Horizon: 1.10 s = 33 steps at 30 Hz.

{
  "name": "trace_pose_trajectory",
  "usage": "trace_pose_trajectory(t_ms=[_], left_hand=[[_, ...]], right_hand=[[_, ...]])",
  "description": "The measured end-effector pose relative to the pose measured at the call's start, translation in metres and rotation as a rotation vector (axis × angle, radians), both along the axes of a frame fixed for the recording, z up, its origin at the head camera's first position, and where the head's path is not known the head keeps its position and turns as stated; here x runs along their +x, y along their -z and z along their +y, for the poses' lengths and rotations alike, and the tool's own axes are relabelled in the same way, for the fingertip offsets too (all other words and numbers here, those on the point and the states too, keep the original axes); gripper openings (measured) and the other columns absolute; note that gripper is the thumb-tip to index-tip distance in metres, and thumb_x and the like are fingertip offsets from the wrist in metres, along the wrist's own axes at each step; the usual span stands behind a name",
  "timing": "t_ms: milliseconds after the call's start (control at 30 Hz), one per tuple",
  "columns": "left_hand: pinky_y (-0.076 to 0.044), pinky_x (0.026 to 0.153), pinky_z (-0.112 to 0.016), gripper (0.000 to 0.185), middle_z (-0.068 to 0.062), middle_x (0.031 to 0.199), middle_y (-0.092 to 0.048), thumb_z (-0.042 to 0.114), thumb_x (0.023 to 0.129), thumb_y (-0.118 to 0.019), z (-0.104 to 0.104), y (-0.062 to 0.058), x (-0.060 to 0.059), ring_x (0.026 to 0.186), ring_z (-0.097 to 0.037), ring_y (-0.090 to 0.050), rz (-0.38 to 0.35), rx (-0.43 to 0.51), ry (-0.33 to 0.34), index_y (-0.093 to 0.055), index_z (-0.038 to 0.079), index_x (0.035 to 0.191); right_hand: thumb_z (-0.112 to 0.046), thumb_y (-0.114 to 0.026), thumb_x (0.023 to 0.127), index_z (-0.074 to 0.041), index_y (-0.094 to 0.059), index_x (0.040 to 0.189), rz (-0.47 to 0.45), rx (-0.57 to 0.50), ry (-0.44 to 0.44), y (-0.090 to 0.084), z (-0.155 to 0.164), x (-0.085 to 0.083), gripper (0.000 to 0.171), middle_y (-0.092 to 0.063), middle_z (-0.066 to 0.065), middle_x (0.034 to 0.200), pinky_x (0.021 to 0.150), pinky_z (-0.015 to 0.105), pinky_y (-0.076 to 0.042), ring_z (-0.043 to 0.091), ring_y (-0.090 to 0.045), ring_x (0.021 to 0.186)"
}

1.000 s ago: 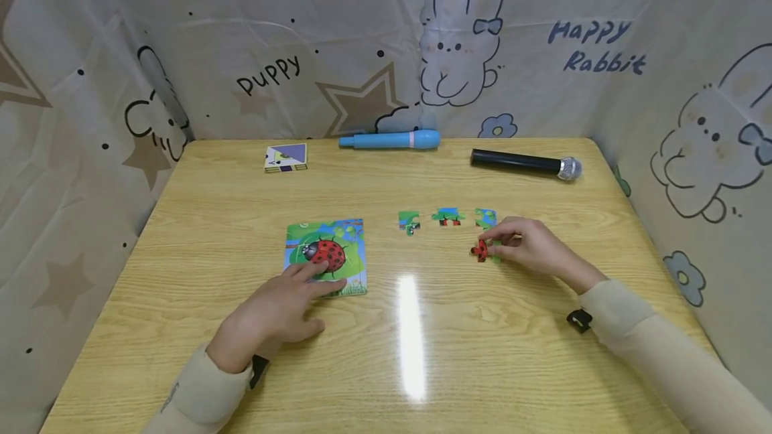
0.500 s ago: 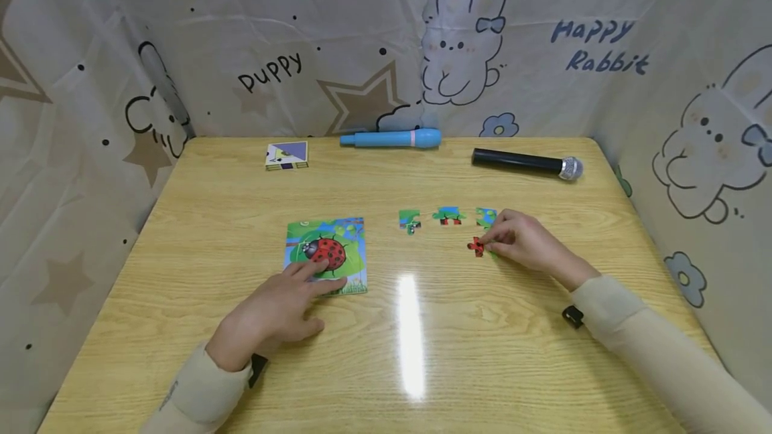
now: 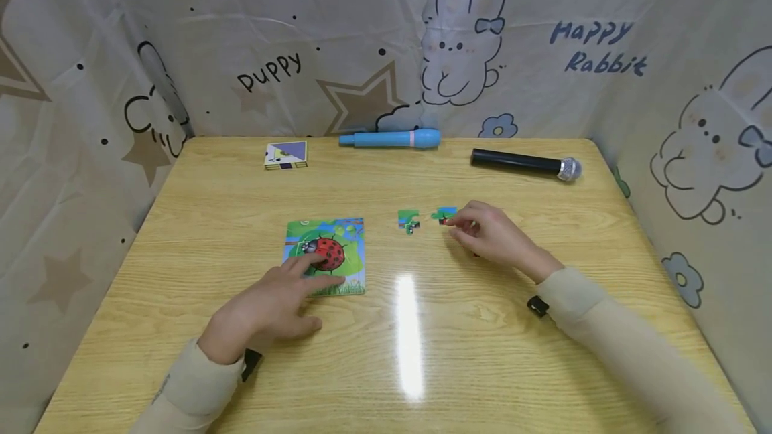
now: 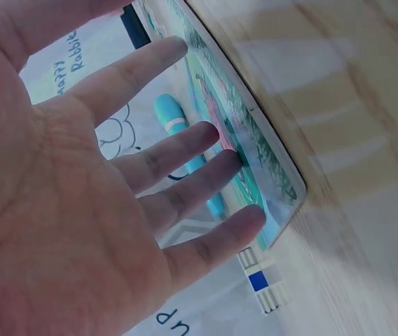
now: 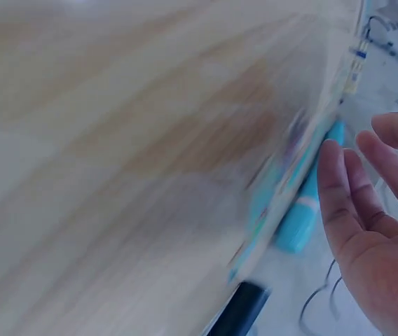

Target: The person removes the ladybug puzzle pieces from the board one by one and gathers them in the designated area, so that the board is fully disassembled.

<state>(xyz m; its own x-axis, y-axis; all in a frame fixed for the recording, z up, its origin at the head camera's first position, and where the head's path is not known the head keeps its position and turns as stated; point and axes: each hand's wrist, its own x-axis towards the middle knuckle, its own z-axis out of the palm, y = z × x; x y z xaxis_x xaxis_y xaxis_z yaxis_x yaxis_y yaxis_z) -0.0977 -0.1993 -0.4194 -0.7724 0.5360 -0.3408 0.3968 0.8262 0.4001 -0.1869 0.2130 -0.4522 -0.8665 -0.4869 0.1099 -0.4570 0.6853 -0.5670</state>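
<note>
Our left hand (image 3: 274,310) rests flat, fingers straight, on the ladybird puzzle (image 3: 326,254) mid-surface; our right hand (image 3: 491,236), fingers loosely open, touches a puzzle piece (image 3: 445,215) toward the far edge.

Kids' play corner, wooden table (image 3: 482,353) w/ cartoon rabbit & puppy curtain (image 3: 458,39) all round

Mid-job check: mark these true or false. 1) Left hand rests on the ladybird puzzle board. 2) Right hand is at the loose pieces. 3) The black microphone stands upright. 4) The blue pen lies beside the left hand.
1) True: the left hand has its fingers on the ladybird puzzle board.
2) True: the right hand touches a loose piece.
3) False: the black microphone lies flat.
4) False: the blue pen lies at the table's far edge.
</note>
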Motion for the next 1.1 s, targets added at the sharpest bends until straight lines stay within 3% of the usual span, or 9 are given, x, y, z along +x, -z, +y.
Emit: trace_pose_trajectory(t_ms=[233, 400, 567, 700, 867, 1100], left_hand=[[-0.023, 0.122, -0.076, 0.081, -0.019, 0.173, -0.022, 0.031, 0.09, -0.082, -0.007, 0.006, 0.001, 0.158, -0.05, -0.024, 0.019, 0.015, -0.021, -0.043, 0.037, 0.161], [-0.014, 0.127, -0.073, 0.093, -0.023, 0.175, -0.014, 0.035, 0.089, -0.084, -0.011, 0.002, 0.004, 0.161, -0.048, -0.019, -0.05, -0.028, -0.082, -0.032, 0.037, 0.166], [-0.012, 0.126, -0.075, 0.089, -0.022, 0.175, -0.016, 0.039, 0.087, -0.085, -0.013, -0.001, 0.006, 0.161, -0.047, -0.021, -0.081, -0.069, -0.089, -0.039, 0.035, 0.163], [-0.016, 0.123, -0.078, 0.087, -0.023, 0.174, -0.019, 0.04, 0.086, -0.086, -0.014, 0.0, 0.006, 0.159, -0.048, -0.025, -0.065, -0.084, -0.074, -0.042, 0.033, 0.161], [-0.017, 0.121, -0.08, 0.086, -0.022, 0.175, -0.02, 0.039, 0.087, -0.085, -0.014, -0.001, 0.006, 0.159, -0.048, -0.025, -0.057, -0.084, -0.067, -0.043, 0.034, 0.161], [-0.019, 0.12, -0.081, 0.083, -0.021, 0.174, -0.023, 0.036, 0.087, -0.085, -0.015, -0.002, 0.009, 0.16, -0.045, -0.026, -0.048, -0.086, -0.071, -0.045, 0.034, 0.16]], right_hand=[[-0.017, -0.071, 0.101, -0.005, -0.074, 0.123, -0.081, -0.016, -0.115, -0.006, -0.05, -0.007, 0.026, -0.07, 0.008, 0.111, 0.084, 0.034, -0.063, 0.019, -0.072, 0.096], [-0.021, -0.07, 0.102, 0.0, -0.065, 0.137, -0.106, 0.014, -0.185, -0.004, -0.086, -0.01, 0.041, -0.069, 0.014, 0.12, 0.091, 0.035, -0.063, 0.024, -0.071, 0.106], [-0.027, -0.07, 0.102, 0.0, -0.055, 0.149, -0.11, 0.036, -0.228, -0.004, -0.123, -0.007, 0.056, -0.067, 0.016, 0.128, 0.1, 0.041, -0.059, 0.027, -0.067, 0.117], [-0.028, -0.072, 0.101, 0.0, -0.055, 0.148, -0.088, 0.07, -0.284, -0.003, -0.153, -0.003, 0.058, -0.065, 0.016, 0.134, 0.105, 0.043, -0.056, 0.027, -0.064, 0.121], [-0.029, -0.076, 0.098, -0.002, -0.066, 0.138, -0.08, 0.168, -0.303, 0.0, -0.189, 0.001, 0.05, -0.066, 0.012, 0.129, 0.103, 0.038, -0.052, 0.024, -0.059, 0.117], [-0.019, -0.081, 0.093, -0.007, -0.074, 0.103, -0.104, 0.303, -0.211, -0.011, -0.225, 0.009, 0.018, -0.067, 0.004, 0.097, 0.074, 0.026, -0.042, 0.017, -0.05, 0.093]])
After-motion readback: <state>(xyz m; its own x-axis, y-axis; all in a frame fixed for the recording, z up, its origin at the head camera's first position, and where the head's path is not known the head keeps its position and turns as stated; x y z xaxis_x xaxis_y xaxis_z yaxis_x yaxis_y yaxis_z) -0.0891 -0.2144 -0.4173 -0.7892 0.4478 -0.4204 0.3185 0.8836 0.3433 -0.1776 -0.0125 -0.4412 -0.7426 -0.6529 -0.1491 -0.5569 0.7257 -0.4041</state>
